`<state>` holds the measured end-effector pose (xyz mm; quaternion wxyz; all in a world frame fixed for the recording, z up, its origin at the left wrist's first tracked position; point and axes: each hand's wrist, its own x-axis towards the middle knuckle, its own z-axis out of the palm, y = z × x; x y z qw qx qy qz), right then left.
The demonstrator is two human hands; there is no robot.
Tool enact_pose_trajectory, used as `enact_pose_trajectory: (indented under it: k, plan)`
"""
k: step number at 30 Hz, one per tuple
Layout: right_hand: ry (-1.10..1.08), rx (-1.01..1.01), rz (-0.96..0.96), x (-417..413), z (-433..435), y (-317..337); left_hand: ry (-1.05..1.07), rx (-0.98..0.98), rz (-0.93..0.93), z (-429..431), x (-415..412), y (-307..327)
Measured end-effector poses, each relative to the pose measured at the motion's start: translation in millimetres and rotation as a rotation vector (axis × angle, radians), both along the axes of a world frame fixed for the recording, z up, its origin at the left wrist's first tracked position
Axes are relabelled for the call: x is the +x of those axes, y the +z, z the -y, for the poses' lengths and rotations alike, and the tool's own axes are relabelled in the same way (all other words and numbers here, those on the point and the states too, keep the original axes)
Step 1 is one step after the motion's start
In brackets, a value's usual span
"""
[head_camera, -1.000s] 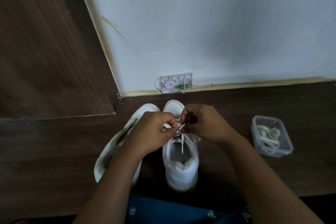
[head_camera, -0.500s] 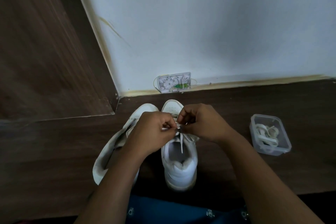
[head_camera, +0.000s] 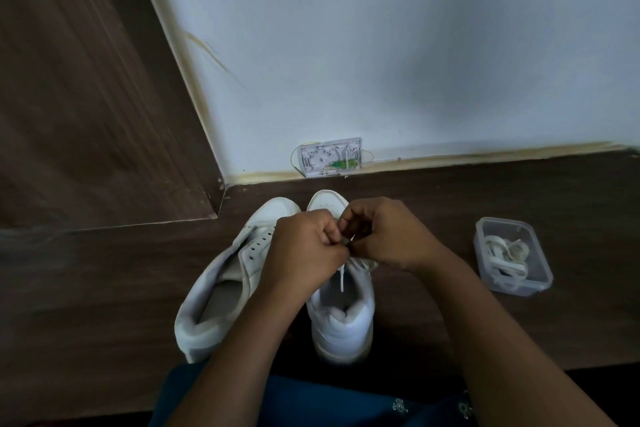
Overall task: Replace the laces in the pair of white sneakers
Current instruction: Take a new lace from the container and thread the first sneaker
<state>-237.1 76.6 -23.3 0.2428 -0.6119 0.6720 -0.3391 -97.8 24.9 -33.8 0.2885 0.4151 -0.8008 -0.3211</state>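
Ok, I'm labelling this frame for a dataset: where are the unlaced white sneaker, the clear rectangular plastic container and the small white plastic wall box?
unlaced white sneaker [head_camera: 225,291], head view, inside its opening.
clear rectangular plastic container [head_camera: 519,289], head view, near wall.
small white plastic wall box [head_camera: 330,157], head view, centre of face.

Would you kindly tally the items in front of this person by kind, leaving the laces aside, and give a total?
White sneakers: 2
Clear plastic container: 1
Open wall box: 1
Total: 4
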Motion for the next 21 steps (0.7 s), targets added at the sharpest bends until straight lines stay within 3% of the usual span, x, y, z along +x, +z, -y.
enact_pose_trajectory:
  k: [8,15,21]
  plan:
    - [0.001,0.012,-0.003,1.1,1.0,-0.9,0.071,-0.061,0.054,-6.8,-4.0,1.9]
    - [0.034,0.028,-0.002,-2.1,-0.4,-1.9,-0.057,0.011,-0.008,2.6,5.7,-0.2]
    - [0.064,0.064,0.030,-1.8,1.6,-3.1,0.000,-0.023,-0.009,1.0,3.3,-2.4]
